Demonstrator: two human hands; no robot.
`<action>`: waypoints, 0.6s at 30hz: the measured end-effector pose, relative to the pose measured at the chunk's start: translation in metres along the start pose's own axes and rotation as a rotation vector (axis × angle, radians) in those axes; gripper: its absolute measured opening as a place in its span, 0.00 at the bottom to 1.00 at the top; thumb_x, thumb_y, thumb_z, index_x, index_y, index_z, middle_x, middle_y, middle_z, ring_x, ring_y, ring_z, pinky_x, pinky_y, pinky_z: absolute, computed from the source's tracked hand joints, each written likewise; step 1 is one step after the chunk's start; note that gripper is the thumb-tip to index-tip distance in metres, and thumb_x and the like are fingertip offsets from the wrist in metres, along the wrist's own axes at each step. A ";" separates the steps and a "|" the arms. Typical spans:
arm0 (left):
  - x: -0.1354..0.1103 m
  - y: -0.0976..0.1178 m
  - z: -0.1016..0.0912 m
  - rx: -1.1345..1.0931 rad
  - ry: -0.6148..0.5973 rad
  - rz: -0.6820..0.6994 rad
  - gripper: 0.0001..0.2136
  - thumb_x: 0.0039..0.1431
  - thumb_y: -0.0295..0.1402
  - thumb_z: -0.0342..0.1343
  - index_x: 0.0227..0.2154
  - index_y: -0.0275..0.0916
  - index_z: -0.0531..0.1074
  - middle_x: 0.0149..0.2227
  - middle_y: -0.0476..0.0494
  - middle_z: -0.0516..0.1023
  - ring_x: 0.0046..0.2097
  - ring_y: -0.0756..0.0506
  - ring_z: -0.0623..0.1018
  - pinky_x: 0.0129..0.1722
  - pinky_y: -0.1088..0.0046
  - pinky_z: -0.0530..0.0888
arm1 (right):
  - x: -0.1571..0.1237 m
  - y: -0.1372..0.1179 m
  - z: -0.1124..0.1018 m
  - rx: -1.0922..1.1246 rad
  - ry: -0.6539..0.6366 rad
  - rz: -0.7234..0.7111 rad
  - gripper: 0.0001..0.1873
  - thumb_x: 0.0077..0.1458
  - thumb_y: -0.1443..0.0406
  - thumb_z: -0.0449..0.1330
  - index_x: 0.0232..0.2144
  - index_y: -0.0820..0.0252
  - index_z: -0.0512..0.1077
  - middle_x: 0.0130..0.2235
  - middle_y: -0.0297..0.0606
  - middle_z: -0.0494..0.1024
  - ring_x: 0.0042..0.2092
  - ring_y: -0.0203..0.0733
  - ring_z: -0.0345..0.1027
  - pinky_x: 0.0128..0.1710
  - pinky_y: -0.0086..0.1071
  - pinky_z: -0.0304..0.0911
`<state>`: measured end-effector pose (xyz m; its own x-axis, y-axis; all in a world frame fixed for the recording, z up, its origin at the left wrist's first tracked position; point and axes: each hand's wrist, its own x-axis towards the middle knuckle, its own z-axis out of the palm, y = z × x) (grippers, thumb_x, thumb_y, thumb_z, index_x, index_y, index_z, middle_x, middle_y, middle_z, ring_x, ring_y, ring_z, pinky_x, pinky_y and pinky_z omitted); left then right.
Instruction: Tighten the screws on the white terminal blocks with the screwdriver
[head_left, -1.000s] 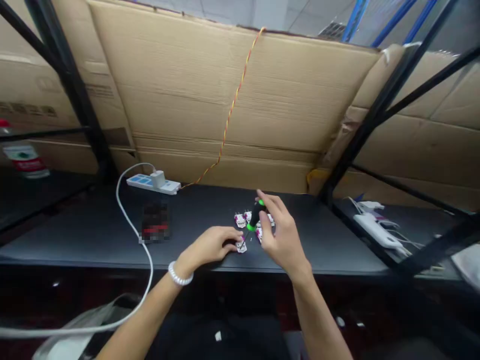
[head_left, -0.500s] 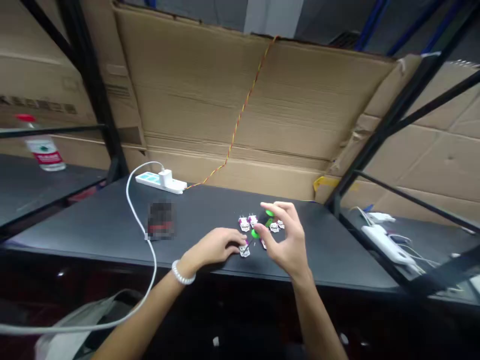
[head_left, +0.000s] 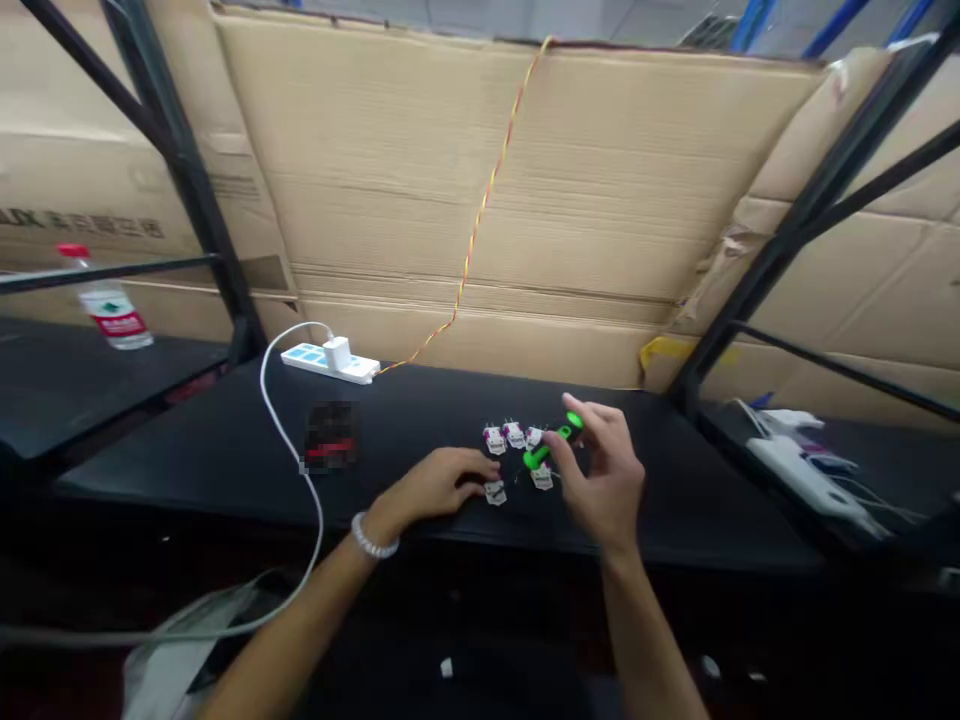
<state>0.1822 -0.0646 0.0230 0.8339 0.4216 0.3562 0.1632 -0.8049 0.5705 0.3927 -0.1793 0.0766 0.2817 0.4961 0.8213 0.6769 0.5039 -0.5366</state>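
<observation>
My right hand (head_left: 601, 465) is closed around a small green-and-black screwdriver (head_left: 553, 441), its thin shaft slanting down to the left. My left hand (head_left: 442, 483) rests low on the black tabletop, with thumb and fingers pinching the edge of a small white part (head_left: 495, 492). The screwdriver's tip is near this part; whether it touches a screw is too small to tell. Behind lie several similar white-and-purple pieces (head_left: 514, 434) with short metal pins, in a row. Another such piece (head_left: 541, 477) lies under the screwdriver handle, close to my right hand.
A white power strip (head_left: 352, 369) with a plugged-in charger stands at the back left, its white cable (head_left: 281, 430) running over the table's front edge. A blurred dark object (head_left: 331, 437) lies left. Cardboard (head_left: 585, 220) walls the back; black posts (head_left: 787, 230) frame the sides.
My right hand has swung the screwdriver's handle right, so it leans more clearly over the parts. My left hand stays on the same white part. The head view has shifted slightly.
</observation>
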 end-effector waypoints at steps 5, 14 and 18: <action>-0.001 -0.001 0.000 0.028 0.000 0.005 0.12 0.68 0.28 0.63 0.51 0.43 0.83 0.56 0.43 0.85 0.59 0.40 0.82 0.64 0.61 0.75 | -0.001 -0.006 0.006 0.131 -0.082 -0.025 0.24 0.70 0.64 0.59 0.66 0.49 0.70 0.56 0.44 0.76 0.55 0.50 0.73 0.57 0.48 0.70; -0.001 -0.003 0.001 0.032 -0.001 0.018 0.11 0.68 0.28 0.63 0.51 0.43 0.83 0.56 0.43 0.85 0.59 0.39 0.82 0.64 0.60 0.75 | -0.002 -0.015 0.008 0.057 -0.080 -0.030 0.25 0.70 0.65 0.57 0.67 0.47 0.69 0.54 0.42 0.77 0.52 0.46 0.75 0.52 0.44 0.73; 0.000 -0.001 0.000 0.023 0.000 0.012 0.11 0.68 0.27 0.63 0.51 0.43 0.83 0.56 0.43 0.85 0.59 0.39 0.82 0.63 0.60 0.75 | -0.002 -0.016 0.007 0.040 -0.080 -0.051 0.23 0.68 0.63 0.61 0.63 0.51 0.72 0.53 0.43 0.77 0.52 0.48 0.74 0.50 0.42 0.73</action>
<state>0.1818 -0.0639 0.0221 0.8359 0.4117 0.3631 0.1650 -0.8193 0.5490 0.3765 -0.1831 0.0820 0.1918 0.5231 0.8304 0.6606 0.5570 -0.5034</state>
